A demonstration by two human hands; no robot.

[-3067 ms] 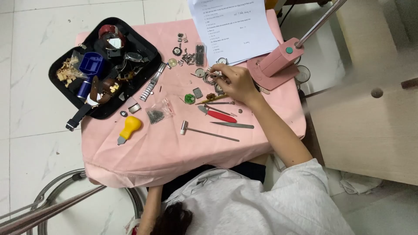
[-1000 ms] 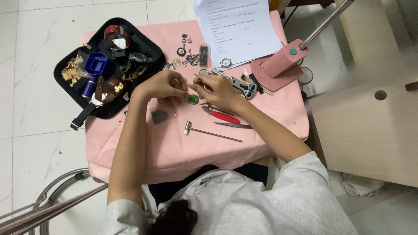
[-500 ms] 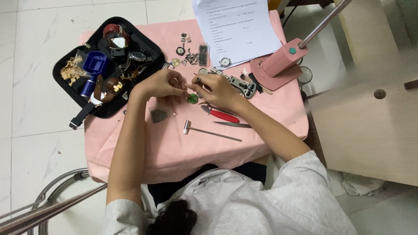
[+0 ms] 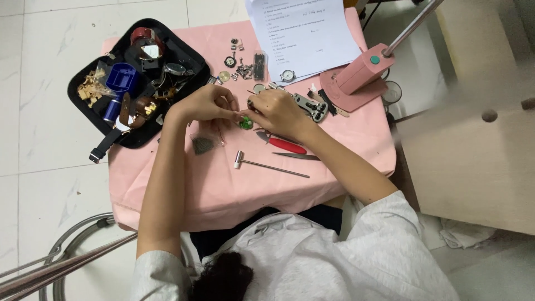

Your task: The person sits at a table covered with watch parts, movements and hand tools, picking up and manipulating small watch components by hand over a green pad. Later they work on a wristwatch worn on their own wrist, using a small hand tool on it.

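My left hand (image 4: 203, 105) and my right hand (image 4: 277, 110) meet fingertip to fingertip over the middle of the pink cloth (image 4: 223, 184). Both pinch a small watch part that is too tiny to make out. Just under the fingertips lies a small green round piece (image 4: 246, 124). A red-handled tool (image 4: 285, 145) and a thin metal blade (image 4: 296, 156) lie just below my right hand. A small hammer (image 4: 268, 165) lies nearer me, and a small plastic bag (image 4: 202, 145) sits under my left wrist.
A black tray (image 4: 184, 47) with watch parts, straps and a blue cylinder (image 4: 122, 78) stands at the left. A printed sheet (image 4: 304, 33) and a pink press tool (image 4: 362, 72) are at the back right. Small metal parts (image 4: 242, 67) lie scattered behind the hands. A wooden stool (image 4: 473, 161) stands right.
Three seconds ago only my right hand worked on the cloth. My left hand has since come in to meet it. Over the last second both hands have barely moved.
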